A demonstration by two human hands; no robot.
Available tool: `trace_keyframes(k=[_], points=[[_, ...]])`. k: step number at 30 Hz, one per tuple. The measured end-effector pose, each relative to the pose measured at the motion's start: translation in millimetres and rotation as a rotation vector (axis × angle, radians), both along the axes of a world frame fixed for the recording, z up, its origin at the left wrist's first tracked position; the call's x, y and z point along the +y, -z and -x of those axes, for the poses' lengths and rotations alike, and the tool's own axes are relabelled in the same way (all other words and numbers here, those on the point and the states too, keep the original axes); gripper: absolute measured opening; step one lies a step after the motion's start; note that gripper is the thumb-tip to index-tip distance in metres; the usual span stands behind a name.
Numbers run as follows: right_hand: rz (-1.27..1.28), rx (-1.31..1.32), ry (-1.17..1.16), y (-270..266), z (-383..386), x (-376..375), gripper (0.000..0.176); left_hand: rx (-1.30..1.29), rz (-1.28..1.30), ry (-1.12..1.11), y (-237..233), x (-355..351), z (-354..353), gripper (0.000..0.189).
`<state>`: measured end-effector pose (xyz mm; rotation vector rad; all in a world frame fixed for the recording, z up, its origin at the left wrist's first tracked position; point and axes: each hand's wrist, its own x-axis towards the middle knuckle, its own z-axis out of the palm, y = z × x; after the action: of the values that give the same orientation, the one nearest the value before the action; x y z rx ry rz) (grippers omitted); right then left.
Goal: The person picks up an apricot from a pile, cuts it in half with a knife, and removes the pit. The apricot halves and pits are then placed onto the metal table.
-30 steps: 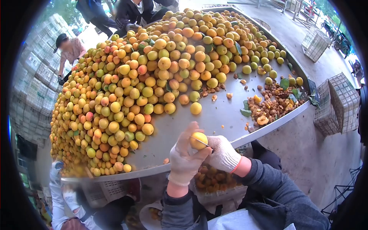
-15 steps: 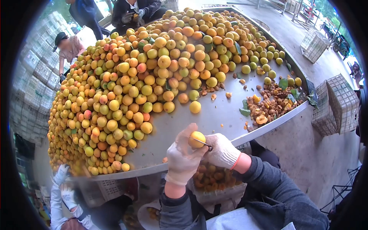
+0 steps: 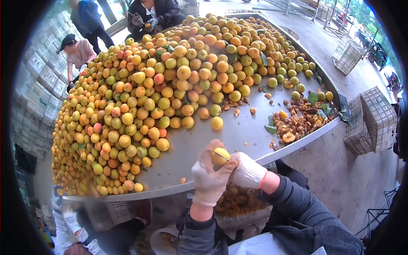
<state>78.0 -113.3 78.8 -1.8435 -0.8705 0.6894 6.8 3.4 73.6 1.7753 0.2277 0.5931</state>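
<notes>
My left hand (image 3: pixel 209 180), in a white knit glove with bare fingertips, grips a yellow apricot (image 3: pixel 219 160) above the table's near edge. A thin knife blade (image 3: pixel 222 154) lies across the fruit's upper face. My gloved right hand (image 3: pixel 247 171) is closed around the knife, its handle hidden in the fingers, and meets the left at the fruit. Just beyond my hands a single apricot (image 3: pixel 216 123) rests on the metal table (image 3: pixel 191 148). Beneath my wrists, a crate of split apricots (image 3: pixel 236 199) shows partly.
A large heap of apricots (image 3: pixel 127 102) covers the table's left and back. Pits and scraps (image 3: pixel 299 117) lie at the right corner. Plastic crates (image 3: pixel 374 121) stand on the floor to the right. Co-workers (image 3: pixel 155 17) are at the far side; another person's sleeve (image 3: pixel 61 221) shows lower left.
The knife blade has moved from the apricot's lower right side to across its upper face. My hands have shifted slightly. The lower-left co-worker's raised glove has left the table edge.
</notes>
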Motion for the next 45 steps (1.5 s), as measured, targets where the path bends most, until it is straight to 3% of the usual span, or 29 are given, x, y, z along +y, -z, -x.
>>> trace_keyframes(k=[1, 3, 7, 9, 12, 16, 18, 22, 24, 25, 27, 28, 30, 31, 32, 33, 34, 36, 38, 40, 45], points=[[0.002, 0.003, 0.003, 2.7, -0.3, 0.6, 0.014, 0.003, 0.002, 0.003, -2.0, 0.6, 0.5, 0.055], [-0.267, 0.33, -0.061, 7.7, 1.4, 4.6, 0.014, 0.164, 0.046, 0.057, -8.8, 6.0, 2.0, 0.052], [-0.324, 0.479, 0.0, 7.1, 9.0, 7.6, 0.018, 0.163, 0.187, 0.162, -8.8, 12.1, 5.8, 0.051], [-0.028, 0.144, 0.039, 2.2, 9.9, 2.8, 0.018, 0.05, 0.492, 0.213, -6.8, 9.4, 4.9, 0.053], [0.002, 0.012, 0.21, -1.3, 15.2, 2.8, 0.015, -0.056, 0.686, 0.234, -1.5, 5.0, 2.6, 0.055], [-0.015, -0.118, 0.248, 0.3, 13.5, 0.0, 0.018, -0.003, 0.841, 0.212, -4.2, -1.7, -1.3, 0.056], [-0.009, -0.252, 0.305, -3.4, 13.5, 1.3, 0.02, 0.028, 0.082, 0.057, -7.3, -0.8, 0.0, 0.055], [-0.133, -0.094, 0.223, 14.5, 9.9, -1.3, 0.022, 0.028, -0.149, 0.042, -4.6, 5.3, -1.3, 0.058], [-0.214, 0.532, 0.018, 13.5, 3.7, -4.4, 0.021, 0.111, 0.031, 0.127, -7.1, 7.0, 0.4, 0.053], [-0.215, 0.535, 0.02, 0.8, 0.4, -4.4, 0.021, 0.114, 0.03, 0.128, -4.9, 7.0, 1.6, 0.053], [0.109, 0.691, -0.046, -35.0, -4.4, -5.2, 0.01, 0.037, 0.43, 0.23, -0.4, 7.1, 2.0, 0.051], [0.108, 0.684, -0.05, -23.1, -2.6, -5.6, 0.01, 0.03, 0.427, 0.227, -2.7, 7.7, 0.6, 0.051], [-0.323, -0.032, -0.105, 13.5, 4.0, -6.5, 0.009, -0.078, 0.842, 0.228, -9.5, 12.7, -1.2, 0.049], [-0.183, 0.112, -0.005, 3.9, 5.4, -11.2, 0.012, -0.08, 0.832, 0.221, -11.6, 17.0, -1.5, 0.049], [-0.19, 0.114, -0.013, -11.1, 5.6, -15.0, 0.012, -0.13, 0.906, 0.179, -12.3, 21.4, -1.9, 0.048], [-0.154, 0.205, 0.121, -28.0, 3.6, -18.6, 0.014, -0.182, 0.98, 0.136, -11.5, 24.7, -2.1, 0.048], [-0.119, 0.292, 0.253, -36.3, 0.5, -21.2, 0.016, -0.188, 0.972, 0.131, -3.7, 22.3, -1.3, 0.048], [-0.147, 0.335, 0.373, -39.2, -4.2, -20.0, 0.019, -0.057, 0.438, 0.116, 9.6, 16.5, -4.9, 0.047], [-0.197, 0.375, 0.423, -40.0, -7.0, -17.7, 0.031, 0.056, -0.416, -0.039, 1.6, 16.4, -6.4, 0.05], [-0.188, 0.354, 0.369, -35.3, -9.3, -18.7, 0.037, 0.012, -0.142, 0.048, 4.6, 7.8, -7.9, 0.05], [-0.193, 0.42, 0.361, -42.0, -13.0, -24.4, 0.04, -0.079, -0.325, 0.105, 0.7, 5.8, -5.8, 0.044]])
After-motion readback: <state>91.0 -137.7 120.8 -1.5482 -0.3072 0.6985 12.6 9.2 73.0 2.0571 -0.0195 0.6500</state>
